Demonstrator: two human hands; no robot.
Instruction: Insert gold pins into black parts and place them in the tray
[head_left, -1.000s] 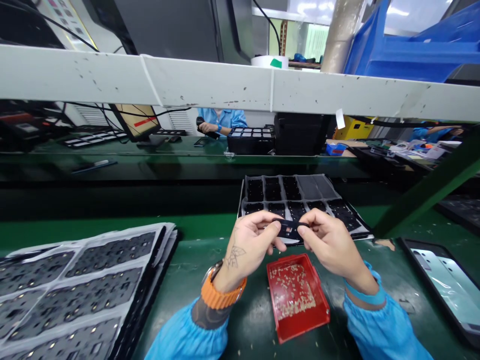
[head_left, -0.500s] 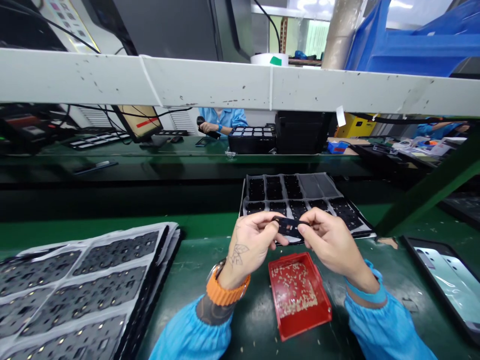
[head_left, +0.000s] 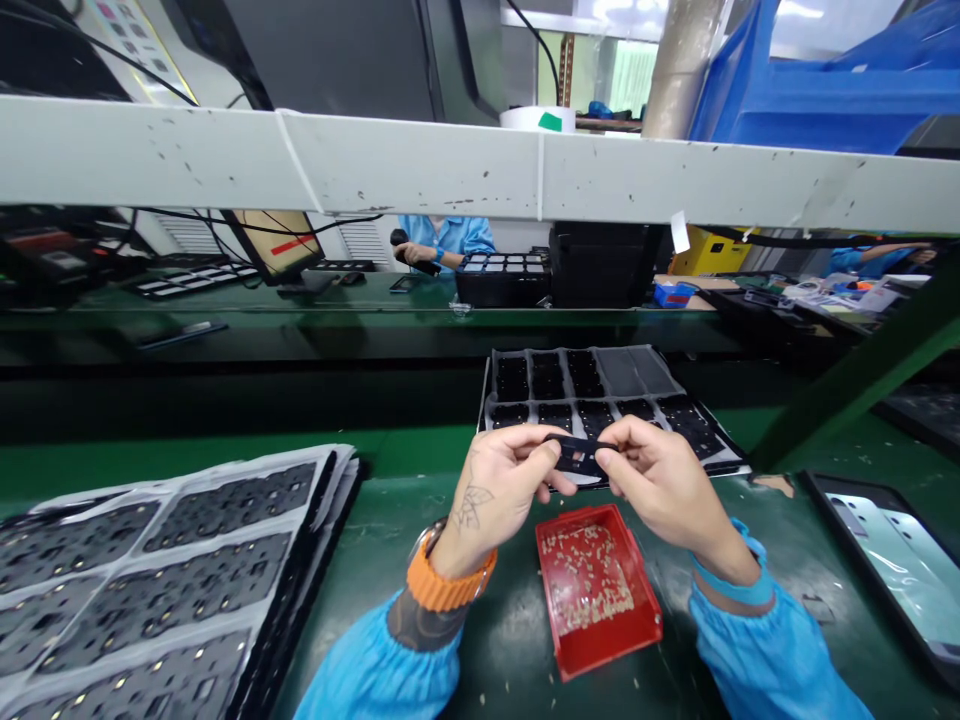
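Observation:
A small black plate-like part with cutouts (head_left: 577, 454) is held up between my two hands. My left hand (head_left: 504, 480) pinches its left end with thumb and fingers. On its other end, the thumb and fingertips of my right hand (head_left: 660, 480) are closed. Just below the hands lies a red tray (head_left: 600, 655) scattered with tiny pale pieces. Behind them, a sheet tray of black parts (head_left: 630, 372) rests on the green bench, some of its pockets filled with similar dark parts.
At the left is a stack of pocketed trays with dark parts (head_left: 202, 590). A black tray with pale-blue panels (head_left: 892, 560) lies at the right, beside a slanting green post (head_left: 847, 390). A white shelf beam (head_left: 420, 170) crosses above. Across the bench sits a person in blue (head_left: 457, 237).
My left wrist has shifted very slightly left. Both hands keep their grip on the black part, which has barely moved.

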